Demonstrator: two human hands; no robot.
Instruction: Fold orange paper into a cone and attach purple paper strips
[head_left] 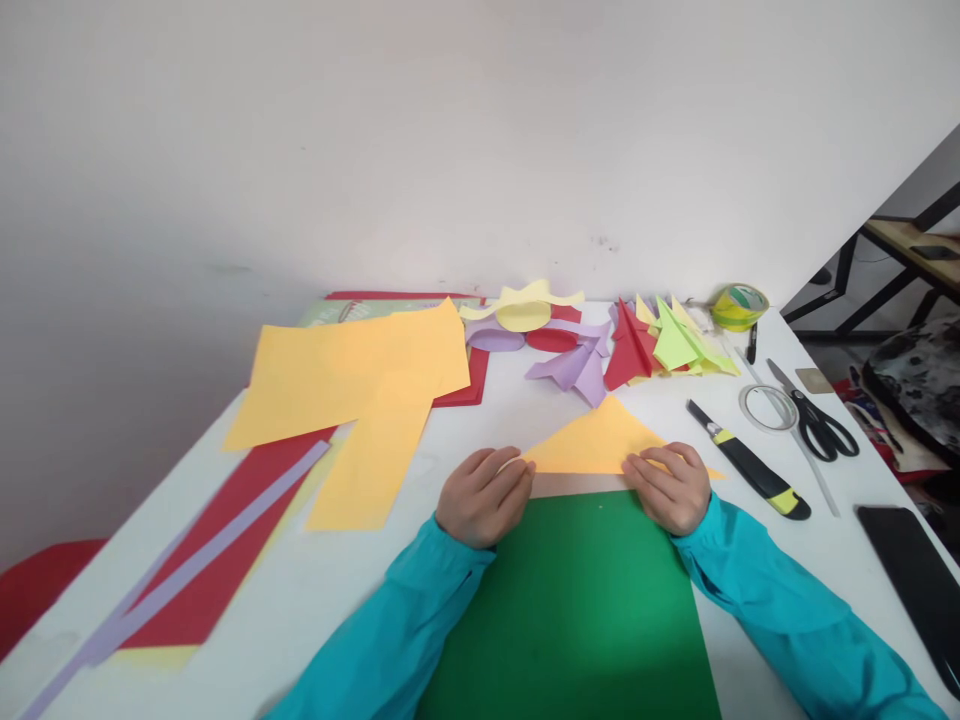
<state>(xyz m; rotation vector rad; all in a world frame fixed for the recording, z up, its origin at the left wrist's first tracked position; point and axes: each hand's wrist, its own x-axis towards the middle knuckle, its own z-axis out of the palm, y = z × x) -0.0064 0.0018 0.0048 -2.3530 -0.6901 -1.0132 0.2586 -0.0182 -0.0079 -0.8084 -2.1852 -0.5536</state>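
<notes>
An orange sheet of paper folded into a triangle (592, 445) lies before me, its peak pointing away and its long folded edge toward me. My left hand (489, 493) pinches the left end of that edge, fingers curled over the corner. Along the right part of the same edge, my right hand (671, 487) presses with its fingers together, and the tip of the paper sticks out past it. Just below both hands spreads a green sheet (577, 610), partly covered by my left sleeve.
Larger orange sheets (352, 375) and a red sheet (225, 560) with a purple strip (225, 530) lie left. Folded paper planes (630, 345) stand at the back. Rightward are a utility knife (750, 465), scissors (821, 425), tape rolls (739, 306) and a black phone (911, 580).
</notes>
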